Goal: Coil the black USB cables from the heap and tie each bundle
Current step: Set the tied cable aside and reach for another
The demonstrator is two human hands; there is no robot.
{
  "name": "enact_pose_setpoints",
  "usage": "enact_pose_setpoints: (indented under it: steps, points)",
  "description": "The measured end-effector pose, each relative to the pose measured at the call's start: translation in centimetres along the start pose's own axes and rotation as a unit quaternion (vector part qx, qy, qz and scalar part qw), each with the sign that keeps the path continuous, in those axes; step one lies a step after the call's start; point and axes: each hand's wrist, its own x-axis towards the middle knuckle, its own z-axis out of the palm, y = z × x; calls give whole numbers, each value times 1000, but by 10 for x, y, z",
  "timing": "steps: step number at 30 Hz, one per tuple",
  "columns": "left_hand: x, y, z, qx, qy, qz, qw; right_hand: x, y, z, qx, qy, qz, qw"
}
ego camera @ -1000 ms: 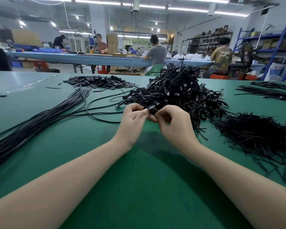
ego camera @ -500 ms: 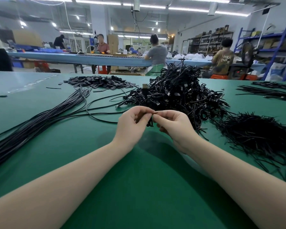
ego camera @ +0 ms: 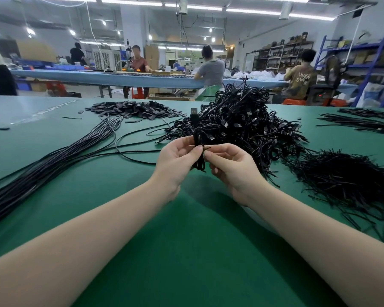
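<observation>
A small coiled black USB cable bundle (ego camera: 198, 138) stands upright above the green table (ego camera: 186, 240), its USB plug (ego camera: 194, 111) sticking up. My left hand (ego camera: 177, 158) pinches the bundle at its middle. My right hand (ego camera: 231, 165) pinches the thin twist tie (ego camera: 206, 149) that wraps the bundle's waist. Behind them rises a big heap of tied black cable bundles (ego camera: 242, 120). A long sheaf of straight black cables (ego camera: 53, 165) lies to the left.
A pile of loose black twist ties (ego camera: 341, 180) lies at the right. Flat black pieces (ego camera: 133, 109) are heaped at the back left. More cables (ego camera: 359, 122) lie at the far right. Several people work at a blue table (ego camera: 120, 77) beyond.
Both hands have lifted the bundle a little and turned it upright, so the plug now points up. The right hand has shifted its fingers onto the tie's ends.
</observation>
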Motion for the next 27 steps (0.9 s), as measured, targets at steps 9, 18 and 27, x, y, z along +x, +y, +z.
enact_pose_setpoints:
  steps: [9, 18, 27]
  points:
    - [4, 1, -6, 82, -21, 52, 995, 2, -4, -5, -9, -14, 33, 999]
    - [6, 3, -10, 142, -53, 89, 984, 2, -7, -5, 29, -5, 71, 997]
    - [6, 0, -13, 137, -22, 84, 987, 3, -7, -4, -160, 29, -11, 987]
